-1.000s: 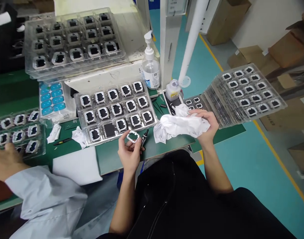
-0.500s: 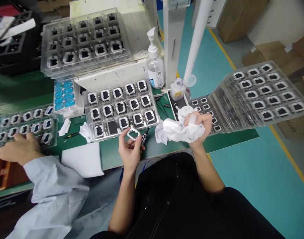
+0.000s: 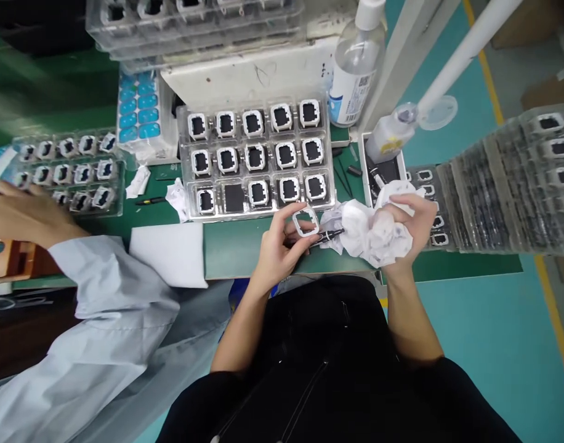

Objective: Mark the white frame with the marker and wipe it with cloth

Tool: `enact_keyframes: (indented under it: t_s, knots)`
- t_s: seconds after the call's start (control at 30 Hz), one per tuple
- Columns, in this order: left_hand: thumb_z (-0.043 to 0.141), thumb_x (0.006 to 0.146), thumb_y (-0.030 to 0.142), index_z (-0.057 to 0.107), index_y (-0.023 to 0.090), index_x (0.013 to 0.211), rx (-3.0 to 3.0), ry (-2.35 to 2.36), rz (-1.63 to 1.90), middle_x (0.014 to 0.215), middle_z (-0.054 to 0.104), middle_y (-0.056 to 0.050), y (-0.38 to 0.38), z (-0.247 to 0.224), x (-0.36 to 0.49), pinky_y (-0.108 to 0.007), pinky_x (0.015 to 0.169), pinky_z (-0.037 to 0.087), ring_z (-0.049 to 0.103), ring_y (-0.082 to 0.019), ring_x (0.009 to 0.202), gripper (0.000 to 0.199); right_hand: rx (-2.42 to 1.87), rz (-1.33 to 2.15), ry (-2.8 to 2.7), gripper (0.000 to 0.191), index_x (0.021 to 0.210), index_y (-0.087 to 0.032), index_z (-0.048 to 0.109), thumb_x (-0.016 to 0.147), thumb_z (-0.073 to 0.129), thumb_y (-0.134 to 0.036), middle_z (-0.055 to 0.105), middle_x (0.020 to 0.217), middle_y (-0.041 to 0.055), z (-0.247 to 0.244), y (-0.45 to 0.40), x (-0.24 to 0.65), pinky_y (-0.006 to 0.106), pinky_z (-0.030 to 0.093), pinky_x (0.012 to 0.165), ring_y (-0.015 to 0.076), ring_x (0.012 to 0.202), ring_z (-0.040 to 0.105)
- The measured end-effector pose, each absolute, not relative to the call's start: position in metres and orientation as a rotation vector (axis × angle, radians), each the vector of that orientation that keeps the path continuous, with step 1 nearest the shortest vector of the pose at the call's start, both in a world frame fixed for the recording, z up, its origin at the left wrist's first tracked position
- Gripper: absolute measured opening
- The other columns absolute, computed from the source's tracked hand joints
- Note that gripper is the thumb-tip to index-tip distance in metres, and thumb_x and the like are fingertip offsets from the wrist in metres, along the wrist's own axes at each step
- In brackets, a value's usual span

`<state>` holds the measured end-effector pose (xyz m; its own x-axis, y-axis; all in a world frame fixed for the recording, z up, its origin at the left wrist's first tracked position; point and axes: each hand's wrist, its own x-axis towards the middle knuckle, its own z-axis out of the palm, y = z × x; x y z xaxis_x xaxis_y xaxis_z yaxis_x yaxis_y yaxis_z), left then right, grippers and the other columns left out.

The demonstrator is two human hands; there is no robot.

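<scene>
Near the front edge of the green table (image 3: 226, 249), the left hand (image 3: 277, 249) pinches a small white square frame (image 3: 306, 220) between thumb and curled fingertips, the frame held just above the table. The right hand (image 3: 414, 224) is closed around a crumpled white cloth (image 3: 372, 231), fingers wrapped tight. A clear tray (image 3: 257, 159) of similar frames lies just behind, one pocket bare

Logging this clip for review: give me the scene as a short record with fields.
left hand: holds a white frame and a black pen-like tool
right hand: bunched around a crumpled white cloth
in front: clear tray of framed parts, one pocket without a frame
far left: a co-worker's hand at another tray
surface: green bench
</scene>
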<state>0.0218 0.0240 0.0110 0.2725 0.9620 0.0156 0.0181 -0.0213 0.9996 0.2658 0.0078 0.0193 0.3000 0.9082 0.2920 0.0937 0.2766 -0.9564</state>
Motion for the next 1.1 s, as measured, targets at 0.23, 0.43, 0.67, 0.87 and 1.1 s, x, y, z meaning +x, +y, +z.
enact_keyframes:
  t_s: [0.23,0.43,0.67,0.87,1.1]
  knots:
    - [0.097,0.095,0.047,0.067,0.03,0.151,1.248,0.929,0.94,0.098,0.078,-0.004,0.019,0.02,0.012,-0.031,0.054,0.066,0.076,-0.019,0.063,0.065,-1.024,0.667,-1.258,0.047,0.093,-0.034,0.049,0.097,0.086,-0.063,0.063,0.081,-0.0036,0.021,0.012,0.267,0.038,0.048,0.06,0.021,0.065,0.06]
    - [0.101,0.09,0.045,0.071,0.029,0.15,1.255,0.882,0.814,0.071,0.067,0.003,0.021,0.027,0.012,-0.029,0.04,0.057,0.063,-0.017,0.044,0.068,-1.148,0.496,-1.339,0.061,0.077,-0.029,0.029,0.108,0.072,-0.059,0.023,0.068,-0.0054,0.013,0.008,0.273,0.036,0.027,0.056,0.0164,0.056,0.026]
    - [0.095,0.096,0.039,0.072,0.029,0.148,1.269,0.765,0.73,0.098,0.083,-0.007,0.025,0.036,0.014,-0.027,0.049,0.062,0.083,-0.024,0.067,0.058,-1.122,0.463,-1.438,0.073,0.072,-0.028,0.02,0.102,0.079,-0.06,0.01,0.07,-0.0063,0.012,0.008,0.274,0.036,0.012,0.057,0.0132,0.058,0.008]
    - [0.088,0.101,0.033,0.071,0.025,0.149,1.424,0.728,0.716,0.098,0.088,-0.006,0.032,0.037,0.016,-0.025,0.059,0.066,0.088,-0.024,0.077,0.052,-1.086,0.586,-1.525,0.069,0.068,-0.028,0.021,0.106,0.071,-0.056,0.016,0.062,-0.007,0.023,0.012,0.276,0.034,0.014,0.053,0.012,0.055,0.012]
    - [0.085,0.104,0.034,0.066,0.025,0.151,1.536,0.774,0.668,0.099,0.089,-0.002,0.03,0.033,0.015,-0.023,0.058,0.061,0.076,-0.015,0.058,0.051,-1.139,1.072,-1.583,0.045,0.133,-0.033,0.081,0.09,0.092,-0.027,0.084,0.089,-0.0033,0.05,0.014,0.27,0.032,0.057,0.059,0.0189,0.067,0.074]
